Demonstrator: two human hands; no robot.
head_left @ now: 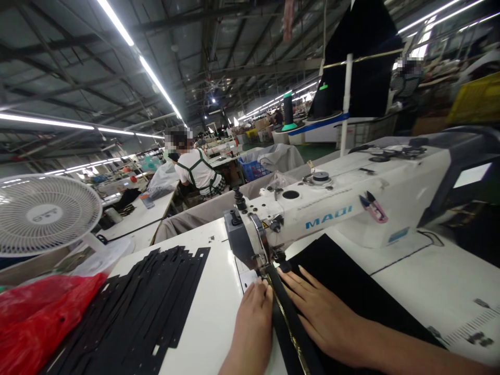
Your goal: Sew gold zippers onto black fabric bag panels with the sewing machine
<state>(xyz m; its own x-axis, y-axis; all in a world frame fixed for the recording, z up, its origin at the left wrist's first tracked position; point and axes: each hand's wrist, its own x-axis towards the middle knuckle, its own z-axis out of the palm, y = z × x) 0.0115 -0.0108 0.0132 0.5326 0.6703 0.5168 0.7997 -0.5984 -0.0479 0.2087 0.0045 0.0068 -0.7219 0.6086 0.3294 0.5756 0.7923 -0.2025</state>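
The black fabric [351, 276] looked matt, the zip teeth [292, 338] gold-toned, shiny metal. The sewing machine [332, 200] had a smooth, pale, faintly glossy casing. The counter [213, 302] was smooth with a low sheen, the red bag [47, 317] crinkled, glossy plastic, the black strips [136, 312] matt.

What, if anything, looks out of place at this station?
Nothing obviously damaged. Oddest: pink-handled snips cling to the side of the sewing machine, no holder visible. Also, black strips left of the left hand lie with uneven ends, beside a crumpled red bag.
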